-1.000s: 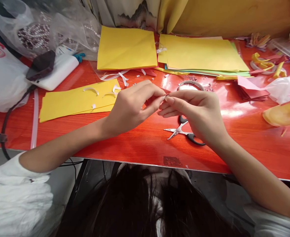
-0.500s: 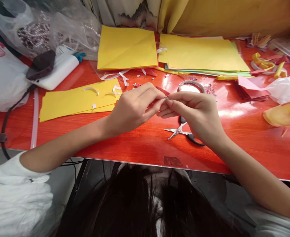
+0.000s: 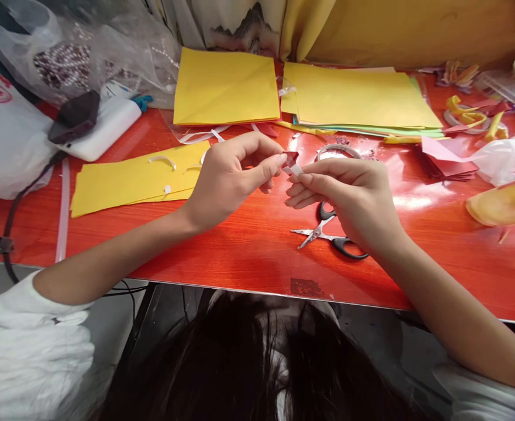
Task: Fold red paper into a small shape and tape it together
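Observation:
A small dark red paper piece point(image 3: 291, 156) is pinched between the thumb and forefinger of my left hand point(image 3: 235, 169). My right hand point(image 3: 349, 187) pinches a short white strip point(image 3: 295, 169), which touches the lower side of the red piece; whether it is tape or paper I cannot tell. Both hands are raised over the table, fingertips close together. Below my right hand lies a pair of scissors point(image 3: 316, 234) with black handles, blades apart and pointing left. Just behind that hand is a tape roll point(image 3: 339, 149), partly covered by it.
Cut yellow sheets point(image 3: 126, 181) with white scraps lie left on the red table point(image 3: 222, 257). A yellow paper stack point(image 3: 226, 85) and another paper pile point(image 3: 358, 96) are at the back. Right are folded pink papers point(image 3: 446, 158) and a yellow bottle-like object point(image 3: 503, 204). A white device point(image 3: 103, 128) stands left.
My fingertips have moved slightly apart, my left hand shifting left and turning. The red piece and white strip between them now show more clearly.

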